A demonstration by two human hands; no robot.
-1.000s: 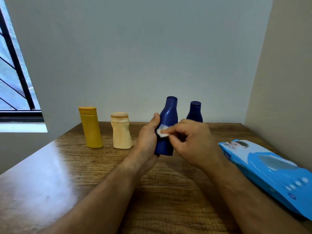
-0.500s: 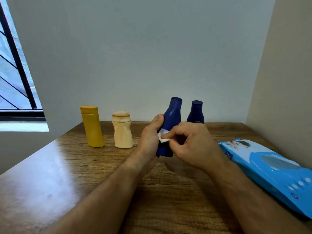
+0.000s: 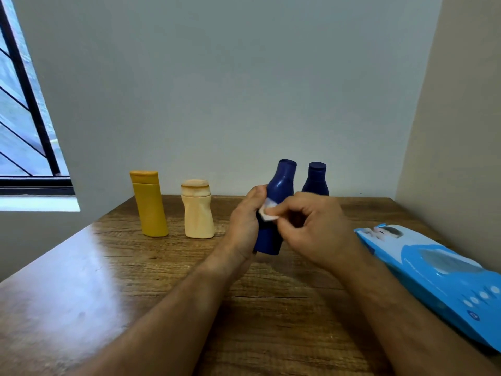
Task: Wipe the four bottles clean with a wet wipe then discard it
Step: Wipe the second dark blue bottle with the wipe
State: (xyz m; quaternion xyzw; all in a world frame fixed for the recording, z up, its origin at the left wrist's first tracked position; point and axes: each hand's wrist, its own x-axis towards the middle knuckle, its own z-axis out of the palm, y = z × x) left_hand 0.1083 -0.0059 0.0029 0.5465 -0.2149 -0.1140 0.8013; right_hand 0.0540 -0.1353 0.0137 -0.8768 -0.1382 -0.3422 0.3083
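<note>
While your left hand [image 3: 245, 226] wraps the raised blue bottle [image 3: 276, 210] mid-body over the table [image 3: 108, 280], and your right hand [image 3: 314, 229] pinches the limp wipe [image 3: 267, 214] against it, grip firmly, since wet, smooth plastic likely slips.

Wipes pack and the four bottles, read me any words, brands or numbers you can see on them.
No text is readable.
Wipes pack: printed picture and white round marks, any lettering too blurred to read.
Held blue bottle: no label visible.
Rear blue bottle: no label visible.
Yellow bottle: no label visible.
Cream bottle: no label visible.
</note>
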